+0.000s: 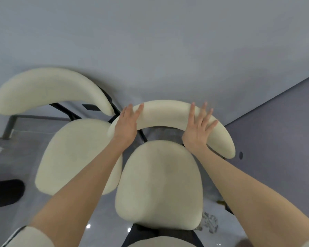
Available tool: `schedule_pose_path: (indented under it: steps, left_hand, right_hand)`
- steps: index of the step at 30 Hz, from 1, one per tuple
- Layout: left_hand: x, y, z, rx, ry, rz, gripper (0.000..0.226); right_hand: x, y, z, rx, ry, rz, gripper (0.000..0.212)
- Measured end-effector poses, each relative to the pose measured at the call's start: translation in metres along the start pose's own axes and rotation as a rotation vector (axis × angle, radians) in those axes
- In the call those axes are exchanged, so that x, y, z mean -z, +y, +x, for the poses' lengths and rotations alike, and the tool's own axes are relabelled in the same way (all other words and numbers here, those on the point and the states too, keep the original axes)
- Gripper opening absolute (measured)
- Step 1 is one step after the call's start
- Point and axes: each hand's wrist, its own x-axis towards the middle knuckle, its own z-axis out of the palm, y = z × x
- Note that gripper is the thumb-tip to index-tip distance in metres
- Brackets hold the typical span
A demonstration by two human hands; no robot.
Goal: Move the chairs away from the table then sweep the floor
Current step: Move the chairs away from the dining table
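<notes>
Grey wall fills the far half of the view, meeting a darker panel on the right; below them lies a glossy grey floor.

Two cream padded chairs stand side by side on it, backs towards the wall. The right chair is nearest, its seat just below the camera and its curved backrest at the far end. The left chair stands just beside it on thin black legs; whether the two seats touch, I cannot tell.

Both hands lie on the right chair's backrest. The left hand rests on its left end; the right hand rests right of the middle. Each grip is wide, with straight fingers laid flat over the padding and those of the right hand fanned; neither hand curls round the rest.

Pale scraps lie on the floor by the near right of the seat; a dark shape at the left edge may be a shoe.
</notes>
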Motion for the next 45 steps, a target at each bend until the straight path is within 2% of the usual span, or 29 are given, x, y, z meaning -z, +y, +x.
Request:
schedule_pose_path:
  steps: [5,11,16,24,27,30,34,45]
  left_hand:
    - [-0.001,-0.004,0.016,-0.046,0.029,0.044,0.097]
    - [-0.002,-0.003,0.048,-0.104,-0.044,0.057,0.082]
    - [0.007,0.001,0.069,-0.051,-0.111,0.071,0.081]
    - [0.022,0.027,0.074,0.118,-0.179,0.051,0.076]
    - [0.042,0.043,0.063,0.164,-0.060,-0.008,0.062]
    - [0.062,0.054,0.037,0.220,0.066,-0.060,0.052]
    - [0.079,0.061,-0.014,0.306,0.175,-0.150,0.046]
    - [0.094,0.040,-0.206,0.654,0.407,-0.302,0.042]
  right_hand:
    - [-0.002,-0.006,0.017,0.078,-0.053,-0.061,0.106]
    - [0.004,-0.007,0.050,0.101,-0.202,-0.067,0.101]
    - [0.018,0.000,0.081,0.104,-0.344,-0.080,0.091]
    - [0.039,-0.009,0.082,0.109,-0.410,-0.055,0.088]
    - [0.058,-0.012,0.079,0.136,-0.371,0.023,0.075]
    - [0.080,-0.013,0.070,0.263,-0.284,0.143,0.063]
    - [0.107,-0.020,0.051,0.438,-0.201,0.252,0.058]
    - [0.135,-0.074,-0.079,0.805,-0.309,0.431,0.044]
